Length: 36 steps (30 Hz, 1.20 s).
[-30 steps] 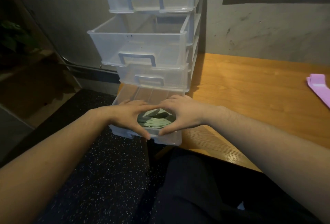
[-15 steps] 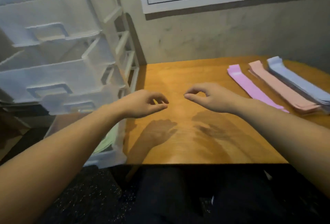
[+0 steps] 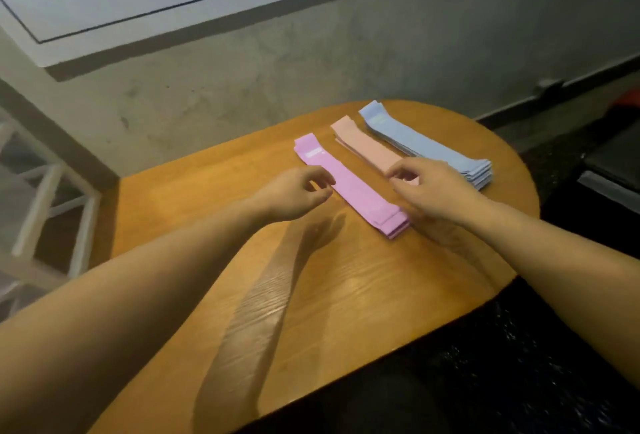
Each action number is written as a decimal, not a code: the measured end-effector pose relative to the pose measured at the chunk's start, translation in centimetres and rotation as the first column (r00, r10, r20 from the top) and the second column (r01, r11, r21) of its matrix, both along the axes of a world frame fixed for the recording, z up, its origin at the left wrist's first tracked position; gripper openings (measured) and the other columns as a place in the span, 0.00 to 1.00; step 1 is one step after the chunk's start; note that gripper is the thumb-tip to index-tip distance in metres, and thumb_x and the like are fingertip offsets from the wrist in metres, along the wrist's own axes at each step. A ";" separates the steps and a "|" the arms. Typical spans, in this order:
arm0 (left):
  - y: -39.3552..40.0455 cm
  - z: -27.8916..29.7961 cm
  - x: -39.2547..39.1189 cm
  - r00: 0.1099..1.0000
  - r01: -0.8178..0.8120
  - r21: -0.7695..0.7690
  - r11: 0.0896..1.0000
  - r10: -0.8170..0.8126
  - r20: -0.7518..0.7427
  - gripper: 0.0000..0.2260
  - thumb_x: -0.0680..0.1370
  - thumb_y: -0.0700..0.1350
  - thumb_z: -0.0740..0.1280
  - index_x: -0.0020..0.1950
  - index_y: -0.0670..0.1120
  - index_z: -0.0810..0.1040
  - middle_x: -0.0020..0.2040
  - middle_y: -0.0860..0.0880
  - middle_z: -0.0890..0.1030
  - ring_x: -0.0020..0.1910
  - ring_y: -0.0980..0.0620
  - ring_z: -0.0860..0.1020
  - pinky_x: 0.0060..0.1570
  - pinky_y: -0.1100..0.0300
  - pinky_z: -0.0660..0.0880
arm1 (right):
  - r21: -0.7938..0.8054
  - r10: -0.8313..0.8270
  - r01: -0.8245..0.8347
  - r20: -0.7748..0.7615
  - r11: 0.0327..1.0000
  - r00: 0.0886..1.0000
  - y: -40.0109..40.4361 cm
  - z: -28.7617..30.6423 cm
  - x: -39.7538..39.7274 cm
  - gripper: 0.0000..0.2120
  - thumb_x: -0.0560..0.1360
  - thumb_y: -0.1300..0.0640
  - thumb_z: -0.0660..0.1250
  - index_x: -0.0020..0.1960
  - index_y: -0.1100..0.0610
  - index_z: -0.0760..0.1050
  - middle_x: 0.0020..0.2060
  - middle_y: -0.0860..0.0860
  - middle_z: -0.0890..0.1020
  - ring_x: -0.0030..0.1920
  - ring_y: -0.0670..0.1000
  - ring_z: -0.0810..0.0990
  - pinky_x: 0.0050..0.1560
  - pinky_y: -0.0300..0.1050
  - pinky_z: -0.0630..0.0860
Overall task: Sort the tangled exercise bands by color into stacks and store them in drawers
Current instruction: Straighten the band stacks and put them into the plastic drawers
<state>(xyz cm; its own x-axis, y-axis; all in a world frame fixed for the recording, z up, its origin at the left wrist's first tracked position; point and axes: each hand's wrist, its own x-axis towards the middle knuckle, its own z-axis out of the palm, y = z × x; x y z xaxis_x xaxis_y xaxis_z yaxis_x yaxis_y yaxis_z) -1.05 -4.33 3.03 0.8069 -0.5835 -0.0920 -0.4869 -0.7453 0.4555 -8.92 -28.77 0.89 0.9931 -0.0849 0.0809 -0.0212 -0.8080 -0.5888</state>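
You are at the storing stage: three sorted stacks lie side by side on the rounded wooden table [image 3: 263, 295], and you are reaching for the nearest one. The flat pink-purple stack of exercise bands [image 3: 349, 187] lies between your hands, running from far left to near right. Just beyond it lies the peach stack of bands [image 3: 367, 151], and past that, farthest right, the pale blue stack of bands [image 3: 415, 142].

Your left hand [image 3: 294, 194] hovers at the pink-purple stack's left edge, fingers loosely curled and holding nothing. Your right hand [image 3: 429, 191] hangs over the stack's near end and the peach stack's near end, fingers bent, thumb and forefinger a little apart; it seems to grasp nothing yet, though the hand hides any contact beneath it.

The next move likely calls for closing both hands on the pink-purple stack from its two sides, keeping the layers together as you lift.

Compared with half a second ago, your view has swung right: the white plastic drawer unit [image 3: 45, 191] now shows only as a blurred frame at the left edge, and your hands have moved from bare tabletop to the stacks.
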 end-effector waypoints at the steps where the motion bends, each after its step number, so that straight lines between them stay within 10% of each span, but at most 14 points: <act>1: -1.1 -0.5 0.8 1.000 0.022 -0.013 1.000 -0.022 0.010 0.11 0.81 0.48 0.67 0.63 0.51 0.79 0.59 0.52 0.81 0.55 0.52 0.80 0.57 0.54 0.77 | -0.007 -0.051 0.051 0.001 0.999 0.999 -1.1 -0.2 0.5 0.12 0.80 0.52 0.65 0.61 0.50 0.80 0.57 0.47 0.82 0.56 0.48 0.78 0.56 0.45 0.76; 11: -13.3 -1.4 11.3 0.986 0.034 -0.052 0.998 -0.025 0.166 0.20 0.80 0.47 0.66 0.72 0.48 0.71 0.71 0.49 0.75 0.67 0.49 0.74 0.66 0.54 0.71 | 0.050 -0.471 0.473 -0.045 0.880 0.881 -11.6 -3.3 4.7 0.22 0.75 0.42 0.65 0.68 0.46 0.72 0.62 0.48 0.78 0.64 0.53 0.73 0.63 0.58 0.75; 19: -18.7 -1.7 18.2 0.997 -0.075 0.056 0.996 0.075 0.016 0.28 0.79 0.43 0.64 0.78 0.48 0.60 0.65 0.41 0.76 0.55 0.45 0.75 0.52 0.56 0.69 | -0.193 -0.449 0.434 -0.035 0.880 0.893 -12.4 -7.2 3.5 0.25 0.76 0.33 0.60 0.66 0.44 0.74 0.61 0.47 0.77 0.61 0.51 0.74 0.61 0.50 0.71; 36: -21.0 -2.1 23.5 0.949 -0.028 0.157 0.987 0.076 -0.307 0.35 0.75 0.39 0.74 0.79 0.54 0.65 0.76 0.46 0.65 0.70 0.44 0.70 0.67 0.52 0.71 | -0.135 -0.391 0.393 0.044 0.909 0.919 -13.1 -8.3 3.4 0.23 0.72 0.31 0.62 0.59 0.45 0.76 0.54 0.43 0.75 0.57 0.46 0.71 0.63 0.47 0.65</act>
<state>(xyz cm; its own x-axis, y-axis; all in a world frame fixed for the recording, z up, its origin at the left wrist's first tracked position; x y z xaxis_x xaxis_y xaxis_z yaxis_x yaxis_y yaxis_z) 22.44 -25.32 0.96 0.7529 -0.5016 -0.4260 -0.2971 -0.8366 0.4602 -5.50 -41.90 -7.36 0.8806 -0.4540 0.1357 -0.3445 -0.8101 -0.4745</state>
